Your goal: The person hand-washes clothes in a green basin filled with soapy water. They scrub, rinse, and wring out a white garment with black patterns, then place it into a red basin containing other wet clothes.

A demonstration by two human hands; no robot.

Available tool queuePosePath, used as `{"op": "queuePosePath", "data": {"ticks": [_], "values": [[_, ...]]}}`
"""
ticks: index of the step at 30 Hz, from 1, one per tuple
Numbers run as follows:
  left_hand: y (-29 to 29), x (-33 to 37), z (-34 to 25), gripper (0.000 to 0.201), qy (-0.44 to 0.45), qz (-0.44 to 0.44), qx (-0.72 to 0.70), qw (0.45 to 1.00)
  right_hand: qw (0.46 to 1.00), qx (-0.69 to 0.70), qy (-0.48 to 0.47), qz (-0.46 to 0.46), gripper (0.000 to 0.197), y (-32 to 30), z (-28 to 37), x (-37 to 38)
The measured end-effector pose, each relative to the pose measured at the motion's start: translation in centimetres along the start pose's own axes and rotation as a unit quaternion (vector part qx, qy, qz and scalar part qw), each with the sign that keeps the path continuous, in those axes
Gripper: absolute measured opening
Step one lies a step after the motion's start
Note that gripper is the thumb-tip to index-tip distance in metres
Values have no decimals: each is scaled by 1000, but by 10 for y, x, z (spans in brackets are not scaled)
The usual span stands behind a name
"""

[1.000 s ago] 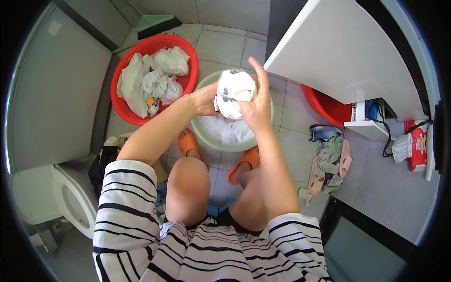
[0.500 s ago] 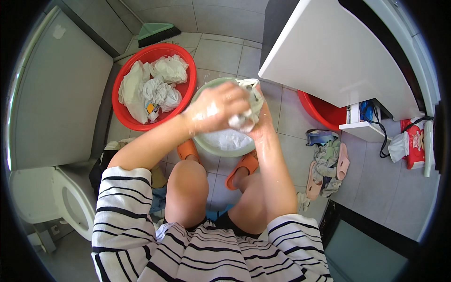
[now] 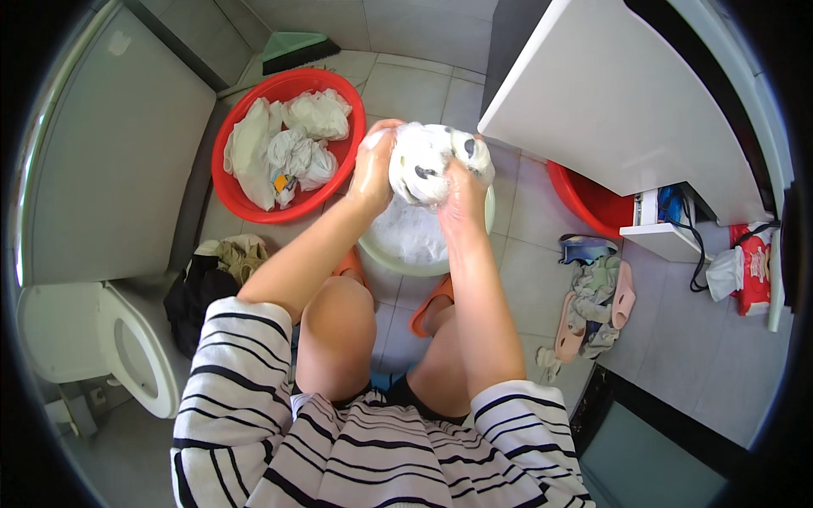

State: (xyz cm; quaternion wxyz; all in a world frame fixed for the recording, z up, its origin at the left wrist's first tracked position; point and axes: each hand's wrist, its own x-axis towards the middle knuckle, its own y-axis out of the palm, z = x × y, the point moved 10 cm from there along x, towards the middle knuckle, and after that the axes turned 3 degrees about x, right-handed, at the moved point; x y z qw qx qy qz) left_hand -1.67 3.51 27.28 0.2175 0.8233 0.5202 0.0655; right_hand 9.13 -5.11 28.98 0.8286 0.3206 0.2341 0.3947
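A wet, bunched white cloth with dark patches (image 3: 423, 165) hangs over a pale green basin (image 3: 398, 268) of foamy water. My left hand (image 3: 375, 168) grips the cloth's left side, its fingers partly hidden behind the bundle. At the right side my right hand (image 3: 461, 196) is closed round the cloth, the thumb in front. Both hands are wet with suds. What kind of garment it is, I cannot make out.
On the left a red tub (image 3: 222, 182) holds several white clothes. Dark and beige clothes (image 3: 203, 288) lie by the toilet (image 3: 140, 364). At right are pink slippers (image 3: 622, 295) with clothes, another red basin (image 3: 584, 203) and a white cabinet (image 3: 627, 93). A broom (image 3: 296, 52) lies at the back.
My left hand has moved from across the cloth to its left side. The cloth is now spread wider between both hands, showing its dark patches. The whole view has shifted slightly.
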Motion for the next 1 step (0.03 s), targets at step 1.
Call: {"op": "queuePosePath", "data": {"ticks": [1], "values": [[6, 1, 1, 31, -15, 29, 31, 999, 997, -61, -31, 20, 32, -5, 0, 5]]}}
